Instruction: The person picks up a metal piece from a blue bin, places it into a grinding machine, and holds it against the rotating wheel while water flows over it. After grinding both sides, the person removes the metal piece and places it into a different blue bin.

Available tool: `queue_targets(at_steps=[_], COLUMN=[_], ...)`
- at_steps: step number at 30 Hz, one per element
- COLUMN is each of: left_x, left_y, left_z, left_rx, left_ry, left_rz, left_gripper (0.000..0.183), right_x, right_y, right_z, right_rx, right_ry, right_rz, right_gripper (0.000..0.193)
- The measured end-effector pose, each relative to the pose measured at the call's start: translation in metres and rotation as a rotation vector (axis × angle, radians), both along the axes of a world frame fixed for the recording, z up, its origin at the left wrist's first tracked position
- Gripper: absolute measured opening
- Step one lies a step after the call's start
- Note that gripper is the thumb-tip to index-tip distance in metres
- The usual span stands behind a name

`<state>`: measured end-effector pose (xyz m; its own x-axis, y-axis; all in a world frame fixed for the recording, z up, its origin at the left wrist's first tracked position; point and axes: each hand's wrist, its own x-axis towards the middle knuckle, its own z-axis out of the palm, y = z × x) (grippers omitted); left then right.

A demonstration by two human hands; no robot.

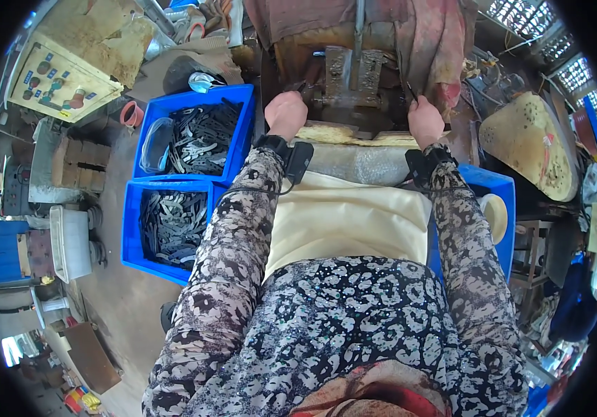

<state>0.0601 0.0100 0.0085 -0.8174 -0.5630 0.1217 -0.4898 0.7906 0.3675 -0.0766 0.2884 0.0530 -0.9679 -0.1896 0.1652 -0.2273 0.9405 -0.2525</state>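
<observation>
Both my arms reach forward to a wet, brown-stained machine [354, 76] with a metal block in its middle. My left hand [286, 115] is closed at the left of its opening; a small dark tip shows past the fingers, too little to name. On the opposite side my right hand [426, 124] is closed round a thin dark strip [410, 90] that points up and away. A worn wooden edge [361, 135] runs across the machine's front between my wrists. Cream cloth [347, 221] covers my lap, with clear plastic sheet [357, 163] beyond it.
Two blue bins full of curved grey metal pieces stand at my left, the far bin [248, 125] and the near bin [130, 229]. A cream control box [62, 87] is at the far left. Beside my right arm are another blue bin [507, 243] and a stained cream panel [531, 146].
</observation>
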Motion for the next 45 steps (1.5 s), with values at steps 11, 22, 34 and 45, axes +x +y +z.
queue_targets(at_steps=[11,22,34,45], left_x=[0.006,0.014,0.015,0.012], left_y=[-0.003,-0.007,-0.006,0.002], left_z=[0.006,0.007,0.008,0.016], left_rx=[0.006,-0.041,-0.061,0.068], left_ry=[-0.133,0.023,0.029,-0.057], left_rz=[-0.004,-0.005,-0.022,0.030], left_gripper=[0.019,0.016,0.016,0.023], right_x=[0.003,0.008,-0.003,0.000], right_y=[-0.001,-0.004,-0.003,0.000], right_z=[-0.010,-0.013,-0.018,-0.013], right_rx=[-0.023,-0.049,-0.057,-0.001], right_ry=[-0.007,0.122,0.000,-0.021], right_rz=[0.048,0.139,0.129,0.106], right_gripper=[0.028,0.022,0.024,0.024])
